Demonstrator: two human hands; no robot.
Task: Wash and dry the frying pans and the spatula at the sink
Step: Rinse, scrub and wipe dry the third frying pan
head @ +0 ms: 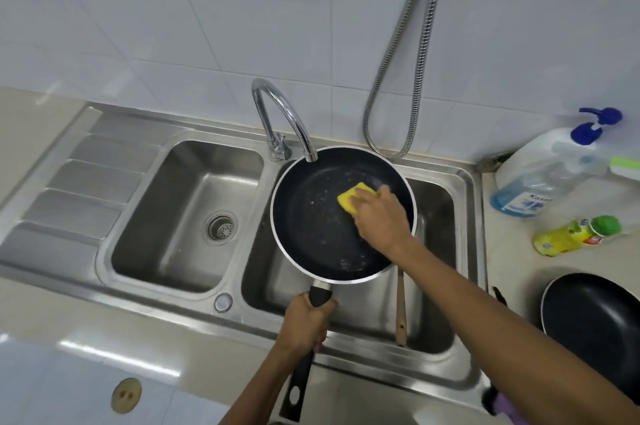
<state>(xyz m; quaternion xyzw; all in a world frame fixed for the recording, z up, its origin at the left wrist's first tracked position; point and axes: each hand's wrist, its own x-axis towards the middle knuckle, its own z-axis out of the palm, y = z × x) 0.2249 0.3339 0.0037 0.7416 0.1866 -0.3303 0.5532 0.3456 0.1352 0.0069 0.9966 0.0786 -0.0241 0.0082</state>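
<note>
Over the sink [465, 189], left hand [304, 324] grips the pan [311, 216] by its handle; right hand [377, 216] holds a sponge [349, 200] in it; maybe a spatula [401, 307] below

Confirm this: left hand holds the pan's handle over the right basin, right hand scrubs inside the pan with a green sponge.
One slip: the sponge is yellow, not green, as the head view shows. The rest stands: the left hand grips the pan by its handle over the right basin while the right hand scrubs inside it.
</note>
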